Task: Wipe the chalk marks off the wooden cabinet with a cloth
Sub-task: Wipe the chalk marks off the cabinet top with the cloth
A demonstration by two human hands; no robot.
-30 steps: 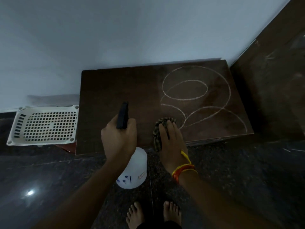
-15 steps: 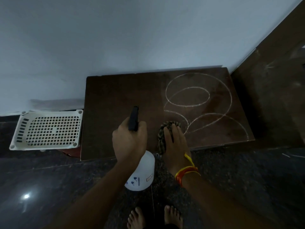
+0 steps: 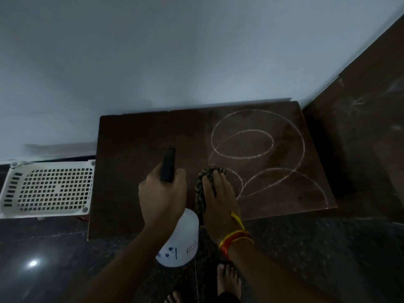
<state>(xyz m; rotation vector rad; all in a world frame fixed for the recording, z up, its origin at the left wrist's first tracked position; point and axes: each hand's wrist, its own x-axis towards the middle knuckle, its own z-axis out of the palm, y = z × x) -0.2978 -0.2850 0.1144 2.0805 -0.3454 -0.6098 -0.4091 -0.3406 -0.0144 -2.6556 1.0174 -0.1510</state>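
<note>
A low dark wooden cabinet (image 3: 135,162) stands against the white wall. White chalk loops (image 3: 260,136) cover the right half of its top. My right hand (image 3: 218,197) lies flat with straight fingers on a patterned dark cloth (image 3: 202,191), pressing it on the cabinet's front edge at the left end of the chalk marks. My left hand (image 3: 161,195) grips a white spray bottle (image 3: 179,243) by its black trigger head (image 3: 168,165), held over the cabinet just left of the cloth.
A white perforated plastic tray (image 3: 48,189) sits left of the cabinet. A tall dark wooden panel (image 3: 358,136) rises at the right. The floor is dark polished stone (image 3: 317,254). My bare feet (image 3: 228,278) stand in front of the cabinet.
The view has shifted slightly. Both hands stay nearly in the same place on the cabinet; the right hand has moved the cloth a little along the front chalk curve.
</note>
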